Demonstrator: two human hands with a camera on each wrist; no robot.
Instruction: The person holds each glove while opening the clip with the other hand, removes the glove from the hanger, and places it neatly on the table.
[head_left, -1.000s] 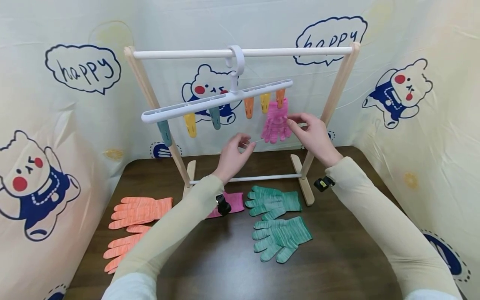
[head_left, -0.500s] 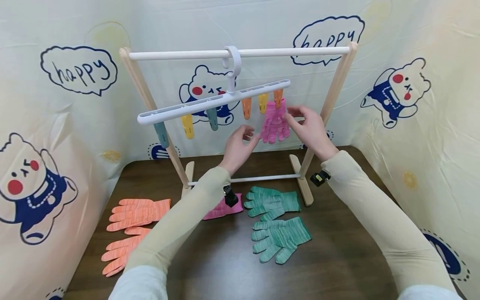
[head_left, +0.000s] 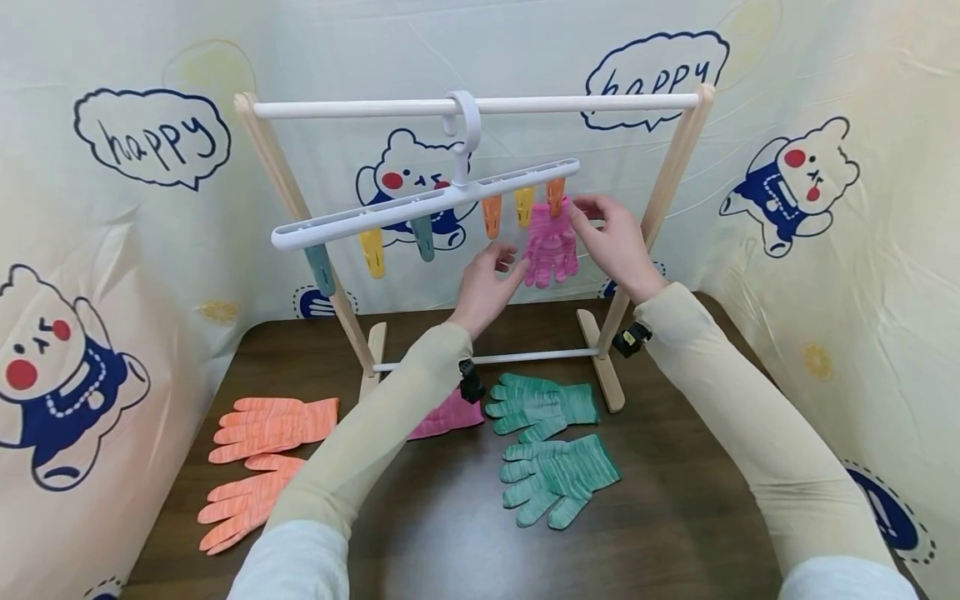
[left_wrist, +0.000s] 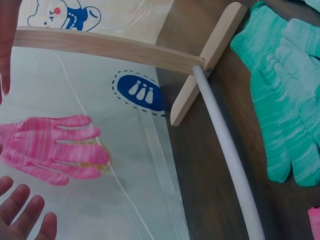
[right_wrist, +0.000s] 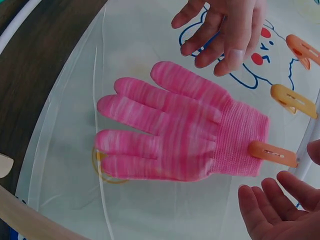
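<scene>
A pink knit glove [head_left: 551,246] hangs fingers down from an orange clothespin [head_left: 555,197] at the right end of a white hanger [head_left: 427,204]. My left hand [head_left: 487,283] is beside the glove's fingers, its own fingers loosely bent and holding nothing. On the other side, my right hand [head_left: 615,246] is at the cuff. The right wrist view shows the right fingers [right_wrist: 272,200] spread just below the cuff and clothespin, apart from the glove. In the left wrist view, the left fingers [left_wrist: 27,215] are near the hanging glove [left_wrist: 60,150].
The hanger hooks over the white rail [head_left: 585,104] of a wooden-sided rack [head_left: 675,175]. More clothespins [head_left: 372,252] hang along it. Orange gloves [head_left: 273,427] lie on the table [head_left: 420,517] at left, green gloves [head_left: 558,475] at centre right. Another pink glove [head_left: 453,414] is partly hidden by my left arm.
My left hand has moved right and slightly up, closer to the hanging glove. My right hand has risen from the glove's side to its cuff. The glove stays clipped.
</scene>
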